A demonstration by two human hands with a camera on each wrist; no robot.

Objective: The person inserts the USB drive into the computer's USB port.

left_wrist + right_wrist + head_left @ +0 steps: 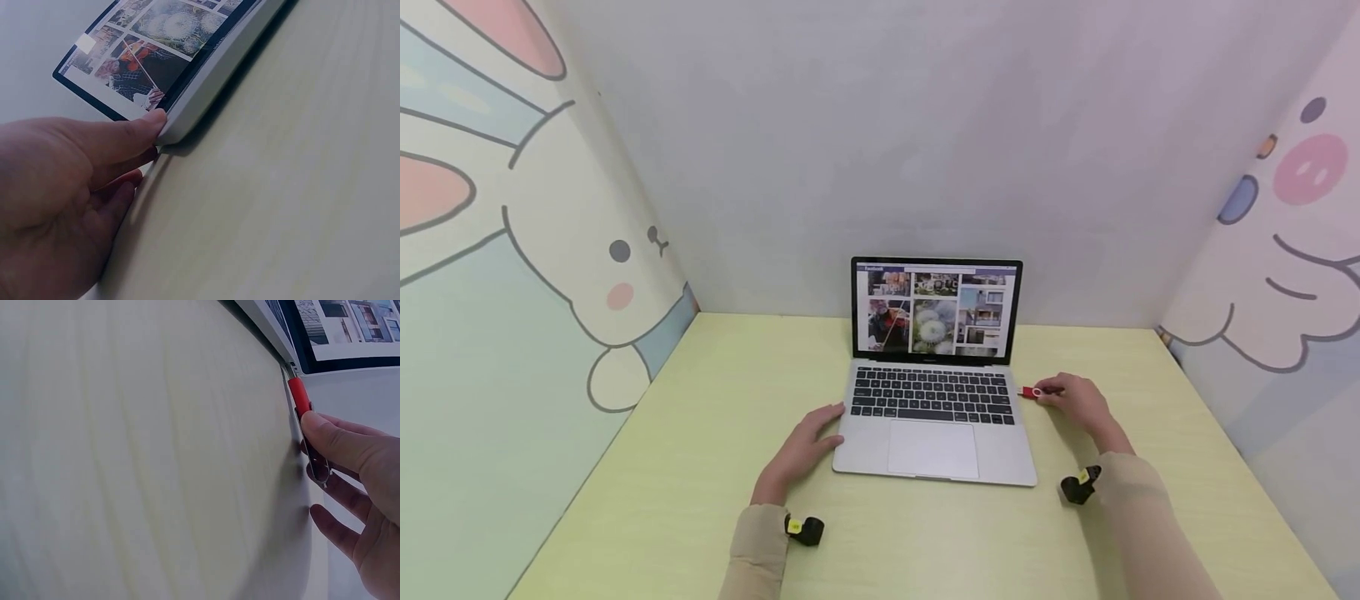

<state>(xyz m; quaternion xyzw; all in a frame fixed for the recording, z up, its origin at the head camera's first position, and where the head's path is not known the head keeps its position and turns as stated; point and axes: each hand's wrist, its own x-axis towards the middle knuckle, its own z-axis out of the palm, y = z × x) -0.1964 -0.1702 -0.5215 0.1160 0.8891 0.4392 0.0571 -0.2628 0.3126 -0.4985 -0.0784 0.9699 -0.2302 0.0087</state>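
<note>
A silver laptop [867, 447] stands unfolded on the table, its lit screen [934, 310] filled with a grid of photos. At its left side my left hand [805, 442] rests on the table, the thumb and fingertips touching the laptop's edge. The left wrist view shows that thumb [134, 130] against the laptop's side. My right hand [1081, 403] pinches a red USB flash drive [299, 394] with a swivel metal cover, between thumb and fingers. The drive's metal plug [1020, 392] points at the laptop's right side, its tip right at the edge by the ports.
The pale yellow table [647, 500] runs back to a grey wall [880, 150]. Side panels with a cartoon rabbit [572, 250] and a pig [1285, 275] flank it. A small black camera sits on each wrist, over beige sleeves [760, 537].
</note>
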